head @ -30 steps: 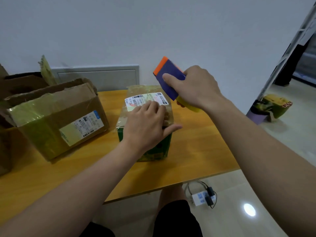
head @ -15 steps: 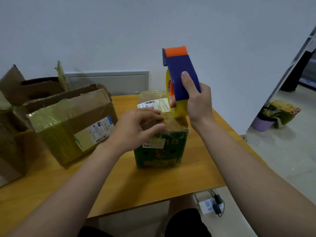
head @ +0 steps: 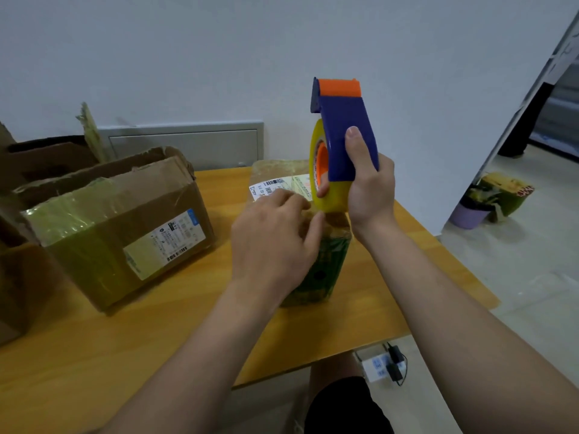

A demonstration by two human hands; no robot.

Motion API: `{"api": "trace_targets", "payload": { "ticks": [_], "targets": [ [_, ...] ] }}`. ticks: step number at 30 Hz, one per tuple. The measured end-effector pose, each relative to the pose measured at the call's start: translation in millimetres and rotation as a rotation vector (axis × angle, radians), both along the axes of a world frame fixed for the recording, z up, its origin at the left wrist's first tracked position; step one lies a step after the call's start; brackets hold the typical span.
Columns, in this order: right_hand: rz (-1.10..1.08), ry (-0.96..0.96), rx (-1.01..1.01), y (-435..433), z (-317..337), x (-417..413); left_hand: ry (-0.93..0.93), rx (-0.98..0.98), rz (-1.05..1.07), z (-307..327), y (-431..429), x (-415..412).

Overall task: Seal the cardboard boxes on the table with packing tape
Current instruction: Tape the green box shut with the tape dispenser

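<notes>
A small green box wrapped in tape, with a white shipping label on top, stands on the wooden table in front of me. My right hand grips a blue and orange tape dispenser with a yellow tape roll, held upright just above the box's right top edge. My left hand hovers over the box top, its fingers curled with the tips touching the bottom of the roll. Whether they pinch the tape end is hidden.
A large brown cardboard box with a label and torn flaps lies tilted at the left, with more open cardboard behind it. The table's right edge is near my right forearm. A power strip lies on the floor below.
My right hand has raised the dispenser from lying flat over the box to upright and brought it closer. My left hand has lifted off the box top and reached to the roll.
</notes>
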State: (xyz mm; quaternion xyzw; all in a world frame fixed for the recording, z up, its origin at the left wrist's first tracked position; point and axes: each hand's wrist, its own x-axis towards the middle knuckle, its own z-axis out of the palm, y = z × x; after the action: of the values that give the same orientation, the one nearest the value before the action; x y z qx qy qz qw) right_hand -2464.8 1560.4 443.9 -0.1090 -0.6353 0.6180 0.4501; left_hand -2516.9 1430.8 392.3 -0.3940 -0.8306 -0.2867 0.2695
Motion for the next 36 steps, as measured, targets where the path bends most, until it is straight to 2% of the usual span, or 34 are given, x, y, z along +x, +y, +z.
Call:
{"api": "trace_targets", "payload": {
  "ticks": [2, 6, 10, 13, 15, 17, 19, 22, 26, 33, 36],
  "targets": [
    [-0.009, -0.007, -0.024, 0.7, 0.4, 1.3, 0.092, -0.071, 0.01, -8.5, 11.6, 10.1],
    [0.007, -0.05, -0.037, -2.1, 3.9, 1.9, 0.166, -0.017, -0.07, -18.1, 11.5, -5.1],
    [0.004, -0.063, -0.021, -12.5, 11.8, 3.8, 0.112, 0.107, -0.24, -11.9, -5.7, -23.7],
    [-0.011, -0.023, 0.044, -16.0, 14.4, 7.7, -0.012, 0.133, -0.351, 1.7, -25.5, -41.9],
    [-0.005, -0.024, 0.06, -17.8, 16.2, 8.0, -0.048, 0.057, -0.27, 7.9, -20.9, -31.7],
    [-0.01, -0.055, 0.066, -18.1, 15.4, 4.9, 0.005, -0.019, -0.186, 1.8, -8.8, -8.3],
    [-0.007, -0.087, 0.067, -19.5, 11.0, 0.2, 0.103, 0.025, -0.174, -11.3, -2.6, 5.2],
    [0.001, -0.103, 0.064, -21.4, 4.1, -5.4, 0.116, 0.13, -0.183, -17.6, -4.9, -2.7],
    [0.038, -0.122, 0.078, -20.4, -2.8, -8.9, 0.147, 0.056, -0.111, -27.2, -5.7, 0.0],
    [0.28, -0.12, 0.044, -3.5, -0.8, 6.4, 0.167, 0.136, -0.124, -34.2, -2.8, -0.8],
    [0.266, -0.115, 0.084, -4.6, -4.0, 5.6, 0.193, 0.186, -0.141, -33.7, -0.8, -2.8]
  ]
}}
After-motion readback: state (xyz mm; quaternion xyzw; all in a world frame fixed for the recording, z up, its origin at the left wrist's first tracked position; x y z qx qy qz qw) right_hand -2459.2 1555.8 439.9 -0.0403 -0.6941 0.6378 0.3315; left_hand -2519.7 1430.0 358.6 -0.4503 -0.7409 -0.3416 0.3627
